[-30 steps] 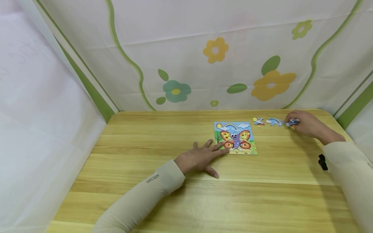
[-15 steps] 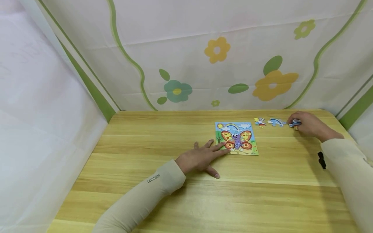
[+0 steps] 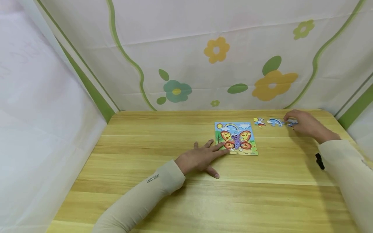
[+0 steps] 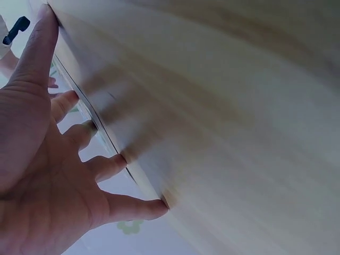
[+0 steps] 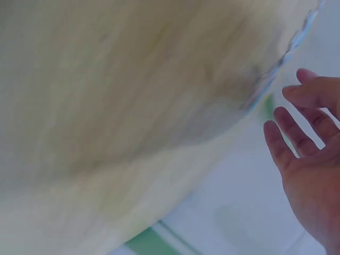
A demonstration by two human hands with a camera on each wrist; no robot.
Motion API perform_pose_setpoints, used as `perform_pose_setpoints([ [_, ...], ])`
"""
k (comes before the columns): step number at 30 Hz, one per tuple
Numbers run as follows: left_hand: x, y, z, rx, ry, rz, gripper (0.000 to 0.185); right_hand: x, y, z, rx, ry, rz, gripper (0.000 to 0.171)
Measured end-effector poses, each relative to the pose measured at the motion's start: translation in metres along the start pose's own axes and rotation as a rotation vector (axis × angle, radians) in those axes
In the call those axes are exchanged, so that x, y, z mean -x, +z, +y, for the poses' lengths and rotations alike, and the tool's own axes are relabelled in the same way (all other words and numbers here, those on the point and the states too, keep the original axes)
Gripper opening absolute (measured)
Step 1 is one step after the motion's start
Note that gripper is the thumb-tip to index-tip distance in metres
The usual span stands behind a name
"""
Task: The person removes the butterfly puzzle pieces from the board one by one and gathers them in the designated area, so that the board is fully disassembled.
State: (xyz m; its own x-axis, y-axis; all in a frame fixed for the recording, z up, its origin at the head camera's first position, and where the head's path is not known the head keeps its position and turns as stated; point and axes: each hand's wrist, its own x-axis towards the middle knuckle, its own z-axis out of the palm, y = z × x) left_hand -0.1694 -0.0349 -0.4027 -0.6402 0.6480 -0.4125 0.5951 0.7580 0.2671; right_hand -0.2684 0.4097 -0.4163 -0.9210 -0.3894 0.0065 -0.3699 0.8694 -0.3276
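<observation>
A butterfly puzzle board [image 3: 236, 138] lies flat on the wooden table [image 3: 186, 200]. My left hand [image 3: 200, 158] rests flat beside it with spread straight fingers, whose tips touch the board's lower left corner. The left wrist view shows that hand [image 4: 48, 175] pressed palm down on the wood. Three loose puzzle pieces lie in a row at the far right: a small one [image 3: 259, 121], a rainbow piece [image 3: 275, 122] and a blue piece [image 3: 291, 122]. My right hand [image 3: 304, 124] hovers at the blue piece, its fingertips on or just over it. Seen from the right wrist, its fingers [image 5: 297, 138] are straight and hold nothing.
A flowered cloth backdrop [image 3: 215, 55] closes the far side of the table, and white sheets hang at the left and right. The table's far right corner is close to my right hand. Bare wood stretches across the front and the left.
My right hand has eased off the blue piece, which it pinched before, and its fingers have straightened. The piece lies on the table. My left hand and the board have not moved.
</observation>
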Motion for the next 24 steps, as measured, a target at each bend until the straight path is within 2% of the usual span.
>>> perform_pose_setpoints([
  [7, 0.0, 0.001, 0.001, 0.001, 0.011, 0.011, 0.101, -0.016, 0.003, -0.045, 0.014, -0.021, -0.004, 0.026],
  [14, 0.001, 0.0, 0.002, -0.025, 0.023, 0.009, 0.098, -0.032, 0.015, -0.096, -0.052, -0.133, 0.017, 0.028],
  [24, 0.001, 0.002, -0.001, -0.045, 0.032, 0.016, 0.094, -0.053, 0.038, -0.151, -0.118, -0.198, -0.073, 0.036],
])
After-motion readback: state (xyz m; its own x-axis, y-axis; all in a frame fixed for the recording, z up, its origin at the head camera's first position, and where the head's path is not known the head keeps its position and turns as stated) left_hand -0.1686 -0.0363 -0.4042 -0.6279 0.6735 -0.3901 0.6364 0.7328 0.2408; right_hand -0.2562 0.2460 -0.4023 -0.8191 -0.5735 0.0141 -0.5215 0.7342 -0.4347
